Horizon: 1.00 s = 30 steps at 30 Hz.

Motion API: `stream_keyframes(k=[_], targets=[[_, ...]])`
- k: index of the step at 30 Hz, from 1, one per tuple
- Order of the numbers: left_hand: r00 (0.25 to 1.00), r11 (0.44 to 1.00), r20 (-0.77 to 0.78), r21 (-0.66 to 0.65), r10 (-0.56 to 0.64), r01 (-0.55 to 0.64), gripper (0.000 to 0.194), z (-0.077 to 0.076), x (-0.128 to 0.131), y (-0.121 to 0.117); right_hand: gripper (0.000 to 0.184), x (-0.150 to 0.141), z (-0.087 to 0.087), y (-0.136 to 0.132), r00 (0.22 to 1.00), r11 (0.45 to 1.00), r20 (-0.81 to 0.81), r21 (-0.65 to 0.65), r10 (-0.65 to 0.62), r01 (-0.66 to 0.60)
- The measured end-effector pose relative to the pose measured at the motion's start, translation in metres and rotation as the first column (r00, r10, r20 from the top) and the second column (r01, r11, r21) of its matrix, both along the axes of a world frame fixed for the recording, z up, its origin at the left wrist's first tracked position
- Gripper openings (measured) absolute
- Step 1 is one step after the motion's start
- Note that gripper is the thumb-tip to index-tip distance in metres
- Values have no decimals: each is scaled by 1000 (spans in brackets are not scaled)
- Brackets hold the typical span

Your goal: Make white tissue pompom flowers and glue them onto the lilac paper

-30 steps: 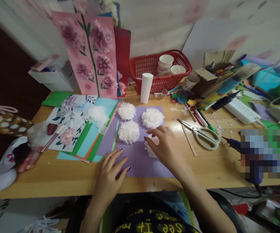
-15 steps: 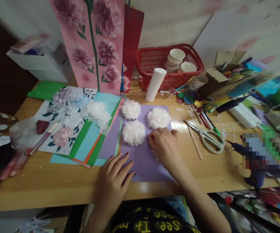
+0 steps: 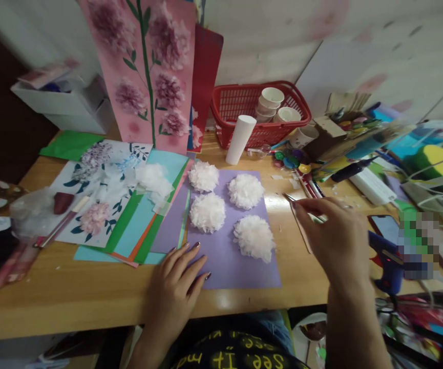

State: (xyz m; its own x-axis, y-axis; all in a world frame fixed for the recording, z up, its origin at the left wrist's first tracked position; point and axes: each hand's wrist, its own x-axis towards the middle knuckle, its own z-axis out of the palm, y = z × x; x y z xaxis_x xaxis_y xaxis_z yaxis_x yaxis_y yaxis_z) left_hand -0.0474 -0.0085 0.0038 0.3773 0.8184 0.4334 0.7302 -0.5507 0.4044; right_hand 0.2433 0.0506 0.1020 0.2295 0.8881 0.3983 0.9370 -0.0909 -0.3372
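Note:
On a sheet of purple paper [image 3: 240, 274] rest several white ruffled paper flowers: one at the back left [image 3: 203, 176], one at the back right [image 3: 246, 191], one at the middle left [image 3: 207, 212], and one at the front right [image 3: 254, 237]. My left hand [image 3: 183, 279] lies open and flat at the paper's front left edge, fingers spread. My right hand [image 3: 332, 236] is over the scissors [image 3: 313, 214], hiding their handles. Its fingertips are drawn together at the upper end of a thin wooden stick [image 3: 302, 233]; whatever they grip is unclear.
Coloured paper sheets [image 3: 129, 241] and white tissue [image 3: 154, 182] lie left. A white paper roll [image 3: 240, 139] stands before a red basket [image 3: 221, 115] of paper cups. Markers [image 3: 309, 182], a phone [image 3: 384, 225] and a blue glue gun [image 3: 388, 261] are on the right.
My right hand has left the front right flower, which now lies uncovered on the purple paper, and moved right over the scissors. My left hand stays in place.

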Motion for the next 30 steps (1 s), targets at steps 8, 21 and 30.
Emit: stream_keyframes(k=[8,21,30], targets=[[993,996,74,20,88,-90,16,1,14,5,12,-45,-20,8,923,903,-152,-200,354,-379],[996,998,73,-36,46,-43,19,1,9,4,21,-87,-59,29,940,853,-32,-410,339,-322],[995,998,94,-60,38,-32,20,-3,7,2,17,-73,-47,37,946,940,-264,-228,190,-253]])
